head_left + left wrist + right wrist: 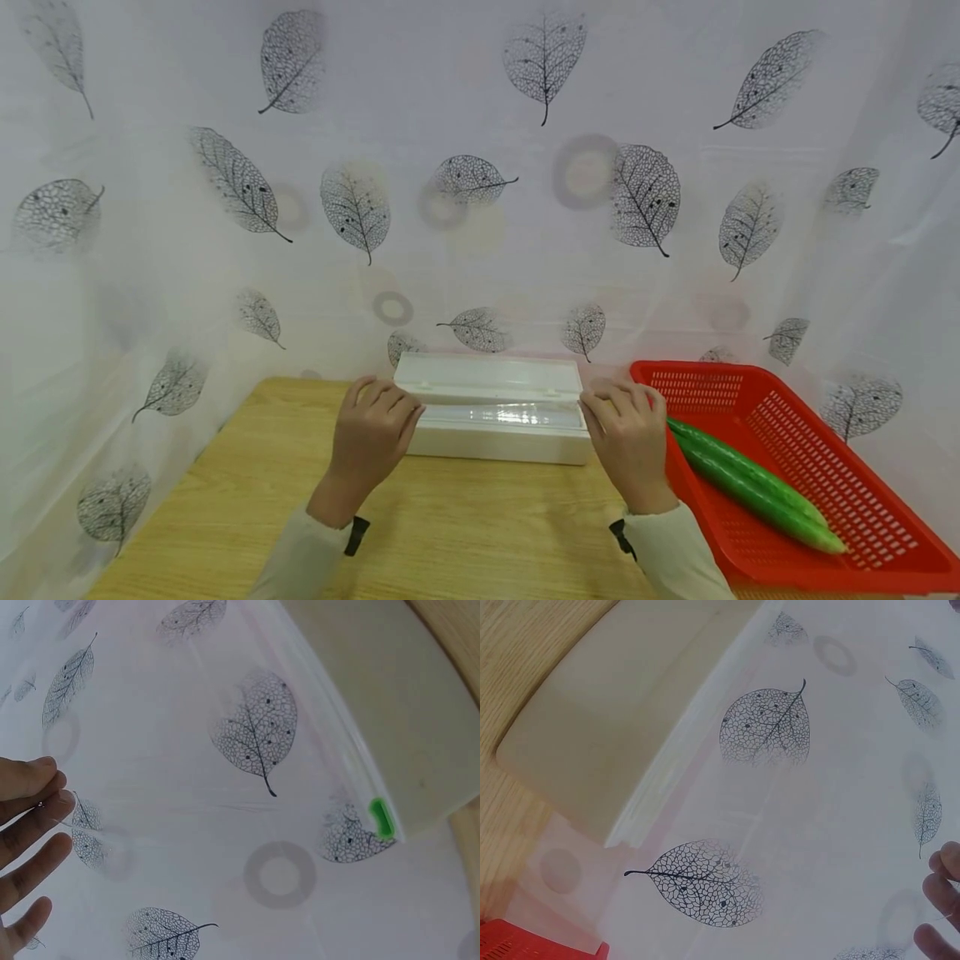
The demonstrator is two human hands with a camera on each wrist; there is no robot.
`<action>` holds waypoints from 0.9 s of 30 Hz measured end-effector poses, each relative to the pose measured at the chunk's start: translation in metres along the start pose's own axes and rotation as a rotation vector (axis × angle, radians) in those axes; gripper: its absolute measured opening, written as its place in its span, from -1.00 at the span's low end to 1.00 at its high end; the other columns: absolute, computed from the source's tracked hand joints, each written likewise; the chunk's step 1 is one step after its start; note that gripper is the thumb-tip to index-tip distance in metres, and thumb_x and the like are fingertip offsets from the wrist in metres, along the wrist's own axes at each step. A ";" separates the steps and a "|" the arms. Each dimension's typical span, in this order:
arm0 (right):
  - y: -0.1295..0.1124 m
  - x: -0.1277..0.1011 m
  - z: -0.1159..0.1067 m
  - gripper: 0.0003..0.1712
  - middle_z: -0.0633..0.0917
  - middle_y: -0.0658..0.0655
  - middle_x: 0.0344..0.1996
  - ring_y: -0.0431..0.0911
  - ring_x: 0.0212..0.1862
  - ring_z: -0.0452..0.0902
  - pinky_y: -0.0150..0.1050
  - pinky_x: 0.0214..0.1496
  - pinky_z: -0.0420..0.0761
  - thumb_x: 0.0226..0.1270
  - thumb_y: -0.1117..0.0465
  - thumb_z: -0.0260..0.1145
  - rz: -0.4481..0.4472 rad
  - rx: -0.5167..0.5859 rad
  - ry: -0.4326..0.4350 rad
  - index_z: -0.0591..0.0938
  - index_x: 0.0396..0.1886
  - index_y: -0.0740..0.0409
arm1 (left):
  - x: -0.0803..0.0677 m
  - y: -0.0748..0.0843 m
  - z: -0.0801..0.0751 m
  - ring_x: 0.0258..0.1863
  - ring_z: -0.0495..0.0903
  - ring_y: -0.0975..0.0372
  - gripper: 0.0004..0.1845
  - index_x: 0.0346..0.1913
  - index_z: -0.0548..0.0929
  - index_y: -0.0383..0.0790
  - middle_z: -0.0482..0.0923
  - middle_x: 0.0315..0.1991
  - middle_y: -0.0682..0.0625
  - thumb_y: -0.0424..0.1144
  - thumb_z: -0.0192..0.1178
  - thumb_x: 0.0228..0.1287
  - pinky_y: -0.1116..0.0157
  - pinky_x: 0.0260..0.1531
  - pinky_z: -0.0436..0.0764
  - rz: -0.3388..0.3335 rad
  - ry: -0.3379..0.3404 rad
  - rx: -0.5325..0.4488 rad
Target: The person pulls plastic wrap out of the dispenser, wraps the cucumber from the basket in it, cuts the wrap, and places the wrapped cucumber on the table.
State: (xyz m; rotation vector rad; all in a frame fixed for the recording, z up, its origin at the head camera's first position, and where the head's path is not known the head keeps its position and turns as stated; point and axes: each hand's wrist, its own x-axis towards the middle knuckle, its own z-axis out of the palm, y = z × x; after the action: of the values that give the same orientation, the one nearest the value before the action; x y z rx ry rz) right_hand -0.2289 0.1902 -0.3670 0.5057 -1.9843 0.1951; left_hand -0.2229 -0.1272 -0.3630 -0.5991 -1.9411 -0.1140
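A white cling film dispenser (498, 446) lies on the table, its lid (487, 372) raised at the back. Clear cling film (517, 414) shines in the opening and spans between both hands. My left hand (373, 437) pinches the film at the box's left end between thumb and fingertips; in the left wrist view the film's edge shows faintly at the left fingers (46, 802). At the right end, my right hand (630, 437) pinches the film's other corner. A green tab (382, 817) sits at the dispenser's edge in the left wrist view.
To the right stands a red slotted basket (862, 467) with two green cucumbers (738, 483) in it. The wood-grain table (480, 533) extends in front of the dispenser. A pale curtain (480, 250) with leaf prints hangs behind and at the sides.
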 end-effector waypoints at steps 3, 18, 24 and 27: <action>0.000 0.000 0.000 -0.85 0.73 0.21 -0.34 0.12 -0.20 0.54 0.15 -0.04 0.42 0.15 0.20 0.36 -0.005 0.010 0.023 0.73 -0.37 0.20 | 0.000 0.000 -0.001 -0.43 0.58 0.11 -0.89 -0.50 0.68 -0.23 0.65 -0.54 -0.04 -0.26 0.39 -0.04 0.01 -0.10 0.55 0.001 0.008 -0.005; -0.002 0.003 -0.006 -0.61 0.73 0.22 -0.36 0.13 -0.21 0.53 0.15 -0.06 0.42 0.41 0.05 0.12 -0.014 0.013 0.049 0.74 -0.37 0.22 | 0.002 0.002 -0.007 -0.42 0.59 0.10 -0.90 -0.50 0.70 -0.25 0.65 -0.54 -0.04 -0.27 0.38 -0.04 0.00 -0.10 0.55 0.005 0.034 -0.021; -0.003 0.006 -0.009 -0.48 0.72 0.21 -0.42 0.14 -0.25 0.54 0.15 -0.11 0.42 0.47 0.00 0.00 -0.033 0.030 0.112 0.74 -0.41 0.22 | 0.005 0.003 -0.011 -0.41 0.59 0.09 -0.90 -0.50 0.70 -0.27 0.65 -0.54 -0.06 -0.29 0.39 -0.06 -0.02 -0.11 0.55 0.006 0.041 -0.025; -0.003 0.008 -0.011 -0.48 0.72 0.21 -0.43 0.14 -0.26 0.54 0.15 -0.11 0.43 0.47 0.01 0.00 -0.040 0.032 0.124 0.75 -0.41 0.22 | 0.005 0.003 -0.013 -0.41 0.60 0.09 -0.89 -0.50 0.69 -0.27 0.65 -0.54 -0.06 -0.30 0.39 -0.07 -0.02 -0.11 0.55 0.007 0.048 -0.027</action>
State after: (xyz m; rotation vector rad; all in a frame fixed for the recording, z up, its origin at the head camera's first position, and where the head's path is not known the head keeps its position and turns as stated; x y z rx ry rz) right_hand -0.2214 0.1892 -0.3553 0.5409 -1.8515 0.2283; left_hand -0.2127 -0.1270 -0.3531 -0.6155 -1.8938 -0.1492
